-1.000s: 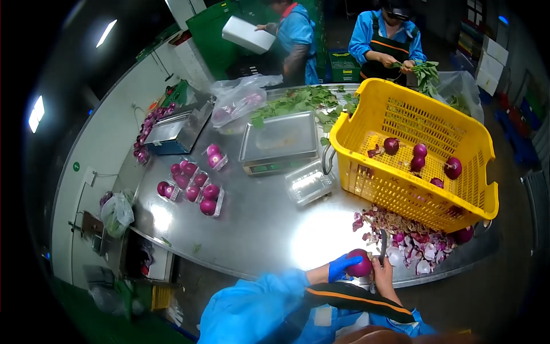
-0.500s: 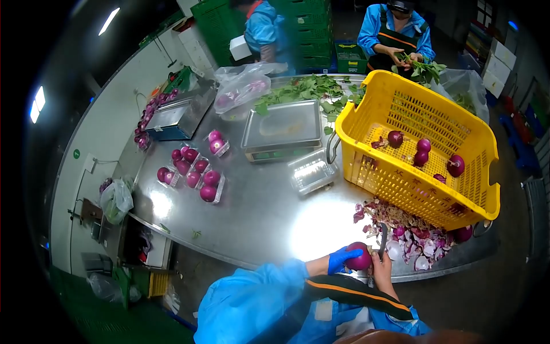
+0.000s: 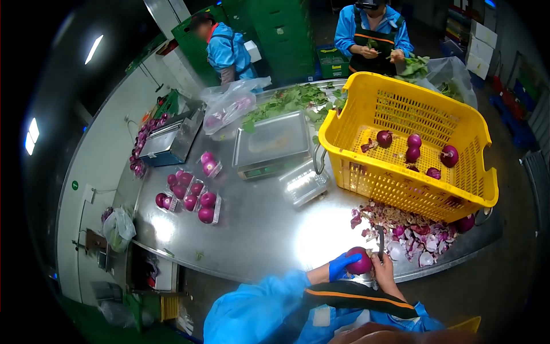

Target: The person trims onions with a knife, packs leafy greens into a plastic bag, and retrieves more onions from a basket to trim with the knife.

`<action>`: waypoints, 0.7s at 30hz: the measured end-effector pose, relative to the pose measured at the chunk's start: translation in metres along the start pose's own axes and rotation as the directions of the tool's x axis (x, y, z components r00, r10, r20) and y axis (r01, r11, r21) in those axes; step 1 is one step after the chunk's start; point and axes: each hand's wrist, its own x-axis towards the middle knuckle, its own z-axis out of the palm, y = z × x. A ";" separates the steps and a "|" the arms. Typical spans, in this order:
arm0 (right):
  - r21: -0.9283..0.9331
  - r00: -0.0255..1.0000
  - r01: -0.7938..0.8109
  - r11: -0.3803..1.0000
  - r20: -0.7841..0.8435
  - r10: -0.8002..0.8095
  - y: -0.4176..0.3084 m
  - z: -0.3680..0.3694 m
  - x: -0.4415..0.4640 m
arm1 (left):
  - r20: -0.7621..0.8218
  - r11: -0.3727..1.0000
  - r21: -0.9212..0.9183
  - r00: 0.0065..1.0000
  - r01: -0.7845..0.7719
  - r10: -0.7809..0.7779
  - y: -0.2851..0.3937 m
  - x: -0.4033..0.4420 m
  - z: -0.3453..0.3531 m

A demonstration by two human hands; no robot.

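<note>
My left hand (image 3: 339, 267), in a blue glove, is closed around a red onion (image 3: 360, 262) near the front edge of the metal table. Bare and wrapped round a knife, my right hand (image 3: 385, 272) is close against the onion's right side. The dark blade of the knife (image 3: 380, 239) points up and away from me; its handle is mostly hidden in the fingers. Just beyond lie onion peelings (image 3: 415, 236) in a heap. Behind them a yellow basket (image 3: 395, 198) holds several red onions (image 3: 413, 153).
Packed onions in clear trays (image 3: 195, 198) stand left on the metal table (image 3: 252, 241). Mid-table are a scale (image 3: 272, 143) and a clear plastic tray (image 3: 305, 182). Leafy greens (image 3: 292, 100) lie at the back. Two co-workers (image 3: 375, 34) (image 3: 229, 51) are beyond the table.
My view has shifted slightly. The onion and knife stay in my hands, almost unmoved. The co-worker at the back left has moved left; the other's hands have moved apart with the greens.
</note>
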 end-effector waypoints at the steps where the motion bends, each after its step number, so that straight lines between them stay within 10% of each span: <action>1: 0.004 1.000 -0.007 1.000 -0.002 0.007 -0.002 0.001 0.001 | 0.009 0.997 0.080 1.000 0.003 -0.004 0.015 -0.004 0.003; 10: 0.053 0.999 -0.034 0.998 0.022 0.032 -0.018 0.004 -0.001 | -0.023 0.999 0.036 1.000 0.016 -0.015 -0.012 0.008 -0.005; 18: -0.225 0.863 0.325 0.919 -0.327 -0.385 -0.061 -0.047 0.032 | -0.022 0.993 -0.113 0.999 0.030 -0.033 -0.002 0.007 -0.006; 21: -0.054 0.805 0.392 0.918 -0.462 -0.371 -0.134 -0.071 0.051 | -0.057 0.992 -0.122 0.998 0.031 -0.039 0.003 0.003 0.001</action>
